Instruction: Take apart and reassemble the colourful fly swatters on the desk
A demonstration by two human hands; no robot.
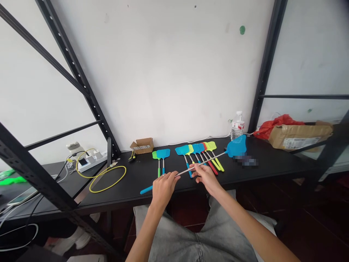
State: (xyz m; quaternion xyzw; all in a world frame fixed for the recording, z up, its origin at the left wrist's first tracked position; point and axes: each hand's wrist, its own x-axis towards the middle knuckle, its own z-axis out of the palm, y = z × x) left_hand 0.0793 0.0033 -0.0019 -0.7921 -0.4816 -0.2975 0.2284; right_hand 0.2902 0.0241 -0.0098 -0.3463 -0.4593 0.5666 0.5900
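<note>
The blue plastic fly swatter has a glossy moulded head and a smooth, shiny metal shaft. The black desk looks smooth and matt. The open brown box is rough corrugated cardboard, the water bottle clear glossy plastic, the crumpled red bag thin shiny plastic, and the grey jeans washed denim cloth.

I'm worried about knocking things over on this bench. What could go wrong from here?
The blue swatter, held in the left hand and right hand, has its head right beside the water bottle, so a careless swing might tip the bottle. Its long shaft also lies just over the row of other swatters, and it could catch them and push them out of line.
</note>
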